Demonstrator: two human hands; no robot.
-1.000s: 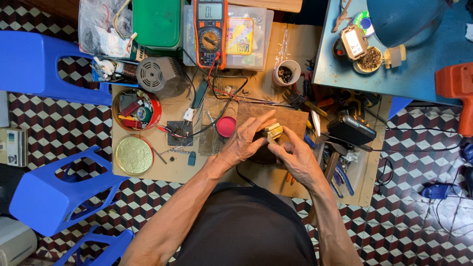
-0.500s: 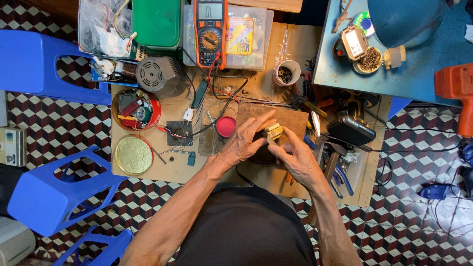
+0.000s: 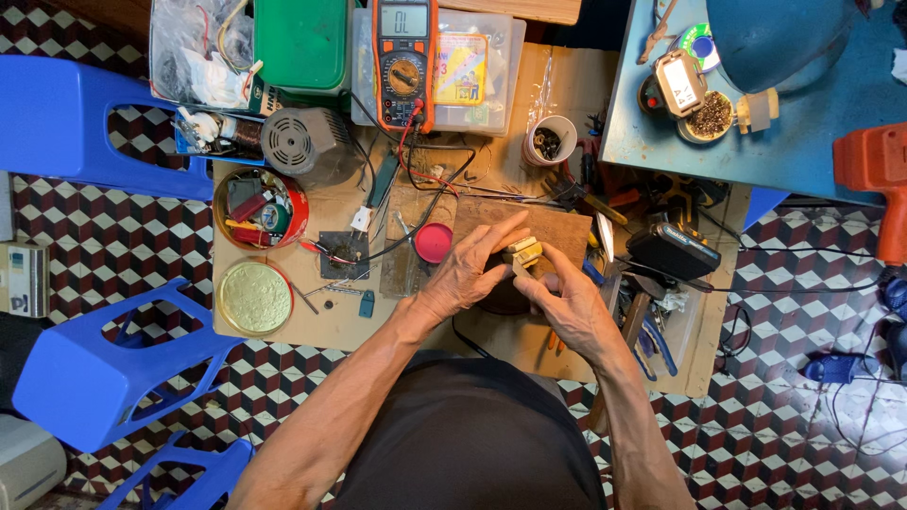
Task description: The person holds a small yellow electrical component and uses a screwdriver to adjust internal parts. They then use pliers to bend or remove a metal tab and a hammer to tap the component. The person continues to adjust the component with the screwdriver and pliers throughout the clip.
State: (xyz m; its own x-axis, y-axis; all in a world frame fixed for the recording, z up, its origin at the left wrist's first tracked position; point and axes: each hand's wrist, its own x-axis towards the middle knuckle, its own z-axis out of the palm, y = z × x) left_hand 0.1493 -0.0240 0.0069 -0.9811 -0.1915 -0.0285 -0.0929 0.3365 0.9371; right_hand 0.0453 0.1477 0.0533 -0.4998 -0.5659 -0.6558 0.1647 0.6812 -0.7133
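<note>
My left hand (image 3: 468,269) and my right hand (image 3: 567,307) meet over the middle of a low wooden work table (image 3: 331,326). Together they grip a small yellowish block-shaped part (image 3: 522,252), pinched between the fingertips of both hands. It is held just above a brown wooden board (image 3: 567,229). A dark round object lies under my hands and is mostly hidden. A red round lid (image 3: 434,242) sits just left of my left hand.
An orange multimeter (image 3: 403,57) with red and black leads lies at the back. Nearby are a grey motor (image 3: 300,144), a red tin of parts (image 3: 261,208), a gold lid (image 3: 254,297), pliers at the right, blue plastic stools (image 3: 104,364) and a blue table (image 3: 756,123).
Almost nothing differs. My fingers shift slightly on the small yellowish part, which stays in the same place above the board.
</note>
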